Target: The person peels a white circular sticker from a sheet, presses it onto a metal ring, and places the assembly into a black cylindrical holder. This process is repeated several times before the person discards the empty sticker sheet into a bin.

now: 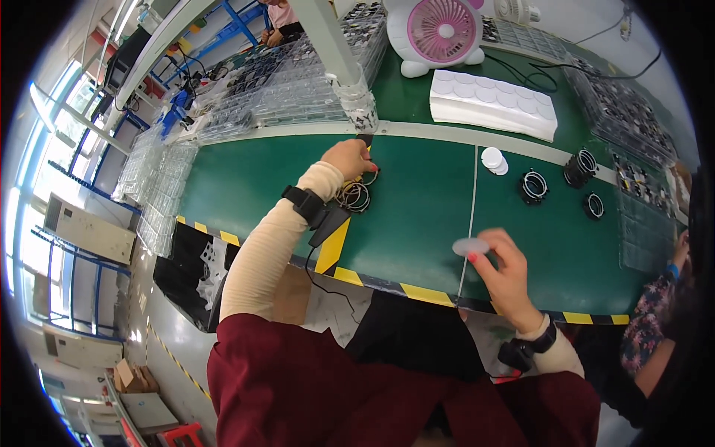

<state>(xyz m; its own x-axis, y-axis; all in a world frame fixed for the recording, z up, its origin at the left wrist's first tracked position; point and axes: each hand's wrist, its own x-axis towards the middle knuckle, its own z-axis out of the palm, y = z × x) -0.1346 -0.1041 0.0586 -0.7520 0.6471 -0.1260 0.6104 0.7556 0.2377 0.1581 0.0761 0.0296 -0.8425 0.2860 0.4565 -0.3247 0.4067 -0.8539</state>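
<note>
Green bench (417, 208); left hand (348, 159) foremost

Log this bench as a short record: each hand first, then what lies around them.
Left hand: at the thin rings; whether it grips one is unclear
Right hand: holds a white disc above the table
Table: green, yellow-and-black striped front edge
On its right part: small white discs, three black rings
Behind: pink-and-white fan, white sheets
</note>
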